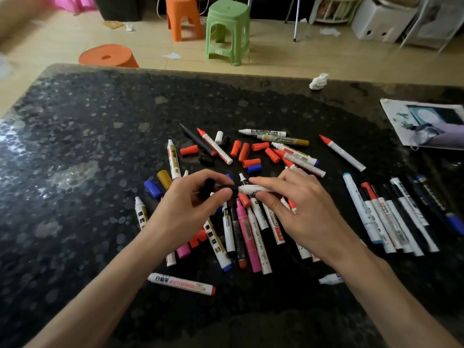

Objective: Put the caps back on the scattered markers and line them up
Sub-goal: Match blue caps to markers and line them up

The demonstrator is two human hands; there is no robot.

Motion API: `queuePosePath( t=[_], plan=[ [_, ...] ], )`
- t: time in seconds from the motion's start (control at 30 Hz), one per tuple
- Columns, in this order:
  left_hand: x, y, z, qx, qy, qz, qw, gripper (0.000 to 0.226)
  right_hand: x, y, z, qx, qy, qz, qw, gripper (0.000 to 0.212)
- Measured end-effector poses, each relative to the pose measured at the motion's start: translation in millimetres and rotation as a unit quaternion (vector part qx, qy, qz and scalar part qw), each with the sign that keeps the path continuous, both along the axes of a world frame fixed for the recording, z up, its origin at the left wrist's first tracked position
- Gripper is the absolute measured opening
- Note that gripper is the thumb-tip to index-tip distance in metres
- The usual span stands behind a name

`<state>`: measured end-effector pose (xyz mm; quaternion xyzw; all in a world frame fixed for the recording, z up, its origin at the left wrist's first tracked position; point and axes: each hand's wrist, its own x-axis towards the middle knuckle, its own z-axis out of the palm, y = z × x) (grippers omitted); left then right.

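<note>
**Cap and marker held end to end above the heap**

The black speckled bench (100,146) fills most of the view, and both hands are over its middle. Far beyond the hands, on the wooden floor, stands a green stool (227,31). Directly beneath the hands and spreading towards the person lies the heap of scattered markers (248,237), most of them uncapped and crossing one another at all angles. To the outer side of the right hand, a row of capped markers (391,217) lies side by side, roughly parallel. The left hand (190,209) is curled round a black cap (207,188), gripping it between thumb and fingers. The right hand (298,209) pinches a white marker (253,189) by its barrel, holding it level with its dark tip pointing towards the left hand. The tip is very near the cap; the fingers hide whether the two touch. Just beyond both hands, loose caps (248,149) lie among further markers: mostly red, with some blue, black and white
</note>
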<state>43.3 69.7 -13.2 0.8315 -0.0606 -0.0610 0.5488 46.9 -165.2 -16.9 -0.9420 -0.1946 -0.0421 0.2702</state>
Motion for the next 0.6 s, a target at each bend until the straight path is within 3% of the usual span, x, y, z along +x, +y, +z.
queuePosePath(
  t=[0.27,0.6],
  plan=[
    [-2.9,-4.7,-4.0,0.017,-0.039,0.044,0.998,0.014,-4.5,14.2,-6.4,-0.02,-0.091,-0.019,0.996,0.03],
    [0.1,1.2,-6.0,0.046,-0.035,0.057,0.997,0.012,-3.2,21.0,-4.5,-0.01,-0.027,-0.02,0.999,0.027]
  ],
)
